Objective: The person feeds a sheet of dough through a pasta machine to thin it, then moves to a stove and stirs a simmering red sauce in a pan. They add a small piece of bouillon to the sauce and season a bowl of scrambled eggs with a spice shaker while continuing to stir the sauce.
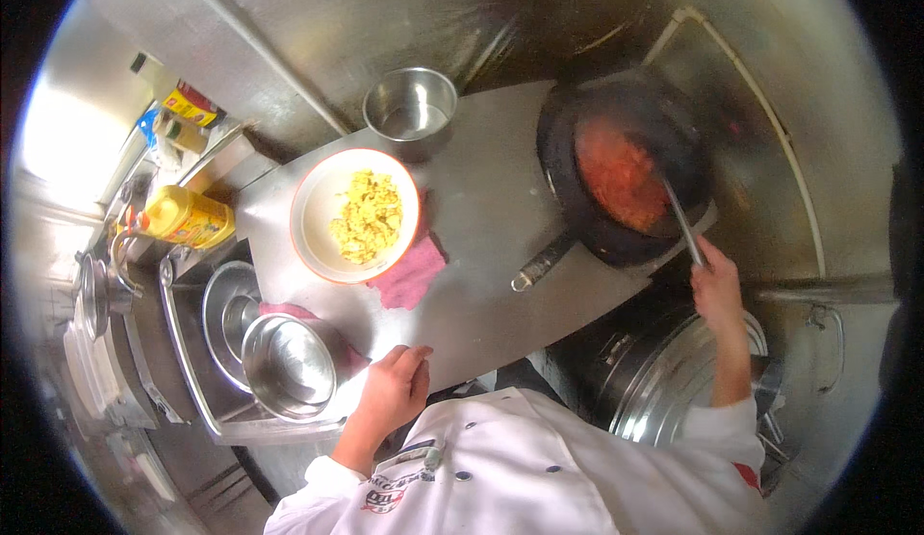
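My right hand grips the metal handle of a wok utensil. The utensil's head is hidden in red, steaming chopped food that looks like tomato. That food lies in a black wok, whose stubby handle points toward the lower left. My left hand hovers by the counter's front edge with its fingers curled together and nothing visible in it. Beyond it, a white bowl with an orange rim holds yellow scrambled egg. A pink cloth lies partly under the bowl.
A steel pot stands at the counter's back edge. Steel bowls sit over the sink area at left, near a curved faucet. A yellow oil jug and several bottles line the left side. A large round steel vessel is below my right arm.
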`<action>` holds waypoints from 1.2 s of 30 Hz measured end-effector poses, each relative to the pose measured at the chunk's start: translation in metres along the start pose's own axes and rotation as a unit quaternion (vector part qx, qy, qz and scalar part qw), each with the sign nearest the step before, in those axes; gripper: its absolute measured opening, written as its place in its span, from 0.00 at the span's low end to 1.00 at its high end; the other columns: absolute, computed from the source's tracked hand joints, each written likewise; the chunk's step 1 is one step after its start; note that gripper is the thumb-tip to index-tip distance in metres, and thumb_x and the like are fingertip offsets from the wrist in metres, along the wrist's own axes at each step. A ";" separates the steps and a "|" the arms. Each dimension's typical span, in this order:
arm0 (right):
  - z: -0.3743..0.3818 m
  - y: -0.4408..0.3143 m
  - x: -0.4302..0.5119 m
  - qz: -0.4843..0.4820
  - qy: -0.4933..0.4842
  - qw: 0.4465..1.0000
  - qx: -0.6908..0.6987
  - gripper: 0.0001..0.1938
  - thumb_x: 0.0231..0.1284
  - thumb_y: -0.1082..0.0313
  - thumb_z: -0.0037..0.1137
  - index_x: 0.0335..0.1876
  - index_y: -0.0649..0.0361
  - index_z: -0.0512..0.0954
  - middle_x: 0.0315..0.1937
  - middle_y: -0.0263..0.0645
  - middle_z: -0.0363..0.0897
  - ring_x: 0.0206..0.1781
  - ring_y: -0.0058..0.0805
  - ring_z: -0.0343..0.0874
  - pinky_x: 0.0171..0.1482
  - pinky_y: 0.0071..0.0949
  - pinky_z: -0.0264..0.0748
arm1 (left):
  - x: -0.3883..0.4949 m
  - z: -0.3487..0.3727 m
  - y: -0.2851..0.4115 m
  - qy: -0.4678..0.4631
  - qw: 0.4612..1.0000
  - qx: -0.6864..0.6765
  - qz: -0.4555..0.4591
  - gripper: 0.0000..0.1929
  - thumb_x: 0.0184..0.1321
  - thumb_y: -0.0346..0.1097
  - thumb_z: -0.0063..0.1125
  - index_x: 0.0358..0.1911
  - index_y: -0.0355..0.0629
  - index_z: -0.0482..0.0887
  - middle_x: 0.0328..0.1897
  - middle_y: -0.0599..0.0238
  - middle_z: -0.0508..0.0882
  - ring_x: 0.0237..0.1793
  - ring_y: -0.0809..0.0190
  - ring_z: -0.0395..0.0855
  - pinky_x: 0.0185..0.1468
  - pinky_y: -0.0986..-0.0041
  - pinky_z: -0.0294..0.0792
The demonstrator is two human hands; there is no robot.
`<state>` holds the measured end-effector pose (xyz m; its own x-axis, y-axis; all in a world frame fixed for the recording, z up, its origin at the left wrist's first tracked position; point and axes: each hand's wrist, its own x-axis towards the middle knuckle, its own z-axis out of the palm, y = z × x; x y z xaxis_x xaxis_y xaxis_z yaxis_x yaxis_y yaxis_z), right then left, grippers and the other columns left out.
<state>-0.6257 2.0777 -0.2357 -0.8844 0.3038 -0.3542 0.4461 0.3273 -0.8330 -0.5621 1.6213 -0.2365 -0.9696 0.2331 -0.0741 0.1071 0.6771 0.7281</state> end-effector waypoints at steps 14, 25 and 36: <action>0.056 0.040 0.059 -0.166 0.053 0.919 -0.354 0.31 0.56 0.77 0.46 0.69 0.51 0.61 0.25 0.55 0.75 0.31 0.54 0.77 0.35 0.46 0.73 | -0.005 0.002 -0.001 0.030 0.999 0.033 -0.001 0.12 0.47 0.20 0.52 0.37 0.37 0.80 0.23 0.53 0.77 0.21 0.49 0.76 0.25 0.65 0.69; -0.049 -0.084 -0.052 -0.150 -0.050 0.802 -0.576 0.30 0.50 0.78 0.50 0.64 0.54 0.68 0.25 0.54 0.76 0.30 0.51 0.79 0.33 0.44 0.75 | 0.017 0.010 0.006 0.001 1.000 0.004 0.023 0.12 0.48 0.19 0.51 0.37 0.38 0.80 0.22 0.52 0.76 0.19 0.51 0.76 0.24 0.67 0.68; 0.016 0.047 0.061 -0.075 0.194 0.926 -0.314 0.30 0.60 0.77 0.46 0.70 0.62 0.57 0.26 0.51 0.75 0.23 0.38 0.74 0.25 0.33 0.72 | 0.008 0.008 0.009 0.041 0.999 0.032 0.010 0.10 0.49 0.20 0.51 0.36 0.37 0.81 0.21 0.55 0.76 0.17 0.54 0.74 0.24 0.68 0.67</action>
<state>-0.6610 2.0969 -0.3029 -0.8815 0.4715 0.0268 0.4215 0.8111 -0.4054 -0.5671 1.6348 -0.2356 -0.9816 0.1911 -0.0014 0.1386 0.7165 0.6837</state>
